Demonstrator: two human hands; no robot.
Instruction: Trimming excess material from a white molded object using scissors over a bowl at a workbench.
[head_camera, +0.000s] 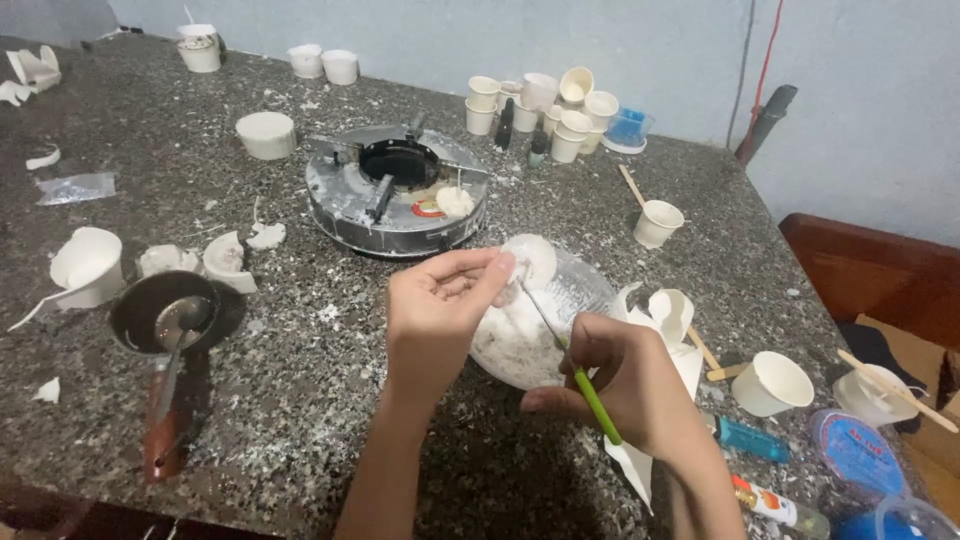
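Head cam looking down: my left hand (435, 300) is pinching a small white wax piece (532, 258) over the clear bowl (585, 290), and my right hand (625, 375) is gripping a green-handled tool (590, 395), tip at the piece. Looks mid-way to me: the bowl's already got a heap of white shavings, though I'm not done scraping. The little pan (165, 312) just holds a spoon, and most cups (770, 382) look empty.

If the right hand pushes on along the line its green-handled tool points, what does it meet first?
Most likely the small white piece pinched in the left hand: the tool in the right hand already points up-left at it, over the clear bowl. Whether they touch is unclear.
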